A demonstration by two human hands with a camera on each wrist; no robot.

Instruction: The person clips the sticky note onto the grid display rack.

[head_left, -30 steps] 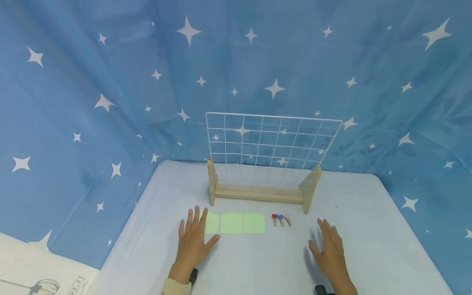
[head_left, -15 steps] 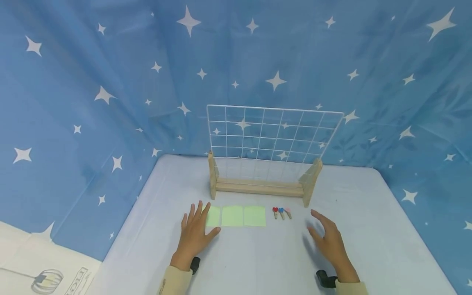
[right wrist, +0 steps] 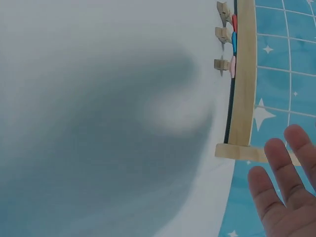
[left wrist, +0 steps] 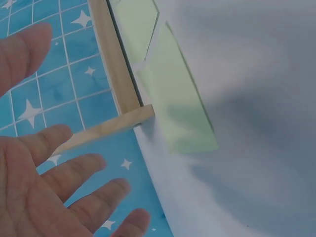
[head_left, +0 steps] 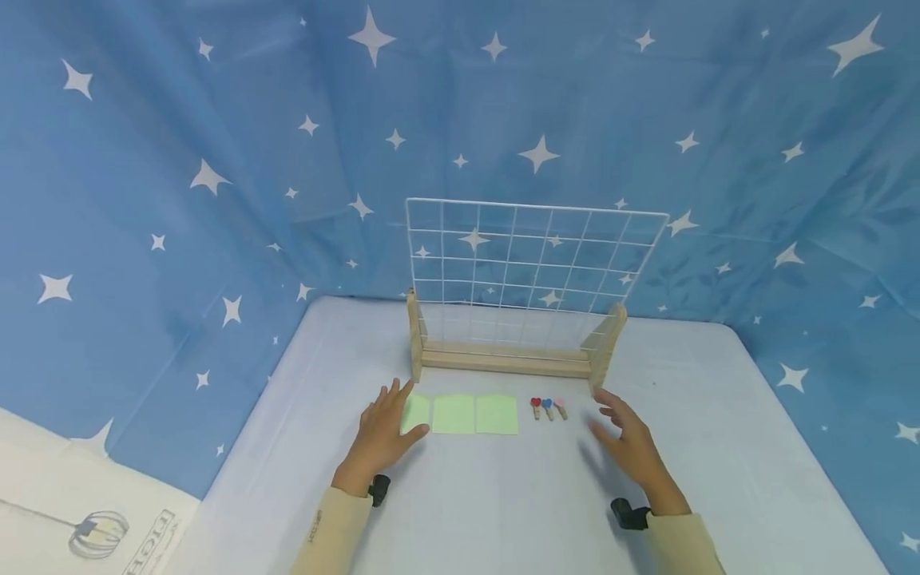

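My left hand point(head_left: 379, 435) is over the left end of a row of three pale green paper squares point(head_left: 454, 414), its fingers spread and nothing held. It covers part of the leftmost square point(head_left: 415, 413). Right of the papers lie three small wooden clothespins with heart tops: a red one point(head_left: 535, 407), a blue one point(head_left: 549, 409) and a pink one point(head_left: 561, 409). To the right of these hovers my right hand point(head_left: 632, 447), fingers loosely bent and holding nothing, its shadow on the table. In the right wrist view, several of its fingers point(right wrist: 281, 177) show, apart from the pink clothespin point(right wrist: 233, 66).
Behind the papers and clothespins stands a white wire grid point(head_left: 535, 257) in a wooden base point(head_left: 503, 362) with two upright side pieces. The table has a white cover point(head_left: 489, 503). A blue star-patterned curtain point(head_left: 446, 96) hangs behind and at both sides.
My right hand has moved forward and left, closer to the clothespins, and its fingers have bent more. My left hand has shifted slightly forward. Table items sit higher in the head view.
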